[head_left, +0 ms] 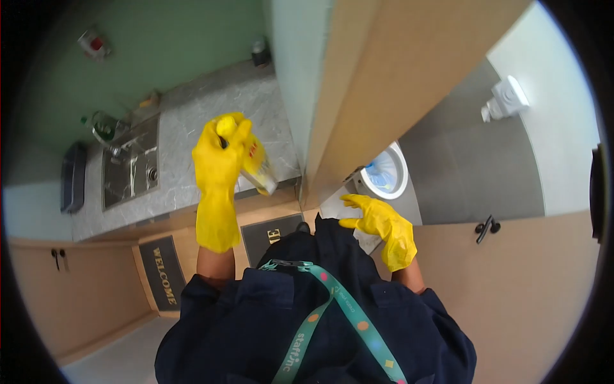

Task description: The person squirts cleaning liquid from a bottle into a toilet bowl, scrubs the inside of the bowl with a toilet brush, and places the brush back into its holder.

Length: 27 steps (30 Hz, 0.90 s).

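The left hand (220,144), in a yellow rubber glove, is closed around the upper end of a yellow bottle (259,163) with red lettering, left of the frame's centre. The bottle slants down to the right from the fist, its lower end over the front edge of a grey marbled counter (211,89); the glove hides much of its top, and its label is too blurred to read in full. The right hand (380,224), gloved the same way, holds nothing visible and lies right of centre, its fingers loosely extended and somewhat apart, pointing left. Just above it in the frame is a white toilet (402,179) with blue showing in the bowl; whether the glove touches anything there, I cannot tell. Between the two areas a tan panel (390,64) runs up toward the top edge. At left, a steel sink (118,189) is set into the counter, with a faucet (116,152) and a green bottle (106,130) at its far side. A dark mat reading WELCOME (161,275) lies at lower left, and a white dispenser (510,96) is at upper right. A teal lanyard (348,306) hangs over the person's dark clothing (243,339), bottom centre.
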Each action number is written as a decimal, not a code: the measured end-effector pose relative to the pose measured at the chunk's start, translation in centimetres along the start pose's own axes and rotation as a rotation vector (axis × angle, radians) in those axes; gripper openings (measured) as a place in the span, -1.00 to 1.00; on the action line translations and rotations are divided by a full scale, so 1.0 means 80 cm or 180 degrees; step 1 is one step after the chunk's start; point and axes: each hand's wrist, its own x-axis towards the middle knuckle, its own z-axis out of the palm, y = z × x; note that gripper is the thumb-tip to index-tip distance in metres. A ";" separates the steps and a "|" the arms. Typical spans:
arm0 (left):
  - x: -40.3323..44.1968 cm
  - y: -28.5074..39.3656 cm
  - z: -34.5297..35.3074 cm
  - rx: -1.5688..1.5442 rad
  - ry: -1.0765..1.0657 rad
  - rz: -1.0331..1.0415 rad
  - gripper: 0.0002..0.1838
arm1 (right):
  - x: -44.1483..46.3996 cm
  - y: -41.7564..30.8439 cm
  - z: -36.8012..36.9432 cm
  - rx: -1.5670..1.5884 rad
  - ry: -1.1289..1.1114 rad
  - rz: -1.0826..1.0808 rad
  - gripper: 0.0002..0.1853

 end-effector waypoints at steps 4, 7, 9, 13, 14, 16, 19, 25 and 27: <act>0.097 -0.140 0.053 0.0325 0.0334 0.0050 -0.53 | -0.046 0.167 0.040 0.0232 0.0848 0.1247 -0.35; 0.169 -0.258 0.088 0.0701 0.0441 0.0529 -0.59 | -0.145 0.284 0.082 -0.0430 0.2019 0.1712 -0.43; 0.196 -0.312 0.120 0.0969 0.0594 0.0611 -0.62 | -0.206 0.322 0.081 -0.0508 0.2325 0.2025 -0.46; 0.175 -0.348 0.143 0.1404 0.0839 0.0496 -0.63 | -0.276 0.382 0.096 -0.0189 0.2459 0.3091 -0.45; 0.162 -0.353 0.146 0.1486 0.0926 0.0499 -0.63 | -0.285 0.392 0.098 0.0066 0.2554 0.3319 -0.42; 0.127 -0.357 0.165 0.1520 0.0849 0.0561 -0.63 | -0.299 0.413 0.101 0.0243 0.2611 0.3536 -0.43; 0.055 -0.365 0.210 0.1380 0.0414 0.0552 -0.63 | -0.307 0.456 0.098 0.0272 0.2497 0.3616 -0.46; -0.101 -0.373 0.318 0.1030 -0.1171 -0.0256 -0.63 | -0.274 0.558 0.069 0.0042 0.1858 0.3295 -0.50; -0.149 -0.371 0.352 0.0993 -0.1669 -0.0618 -0.63 | -0.260 0.592 0.066 -0.0105 0.1523 0.3124 -0.51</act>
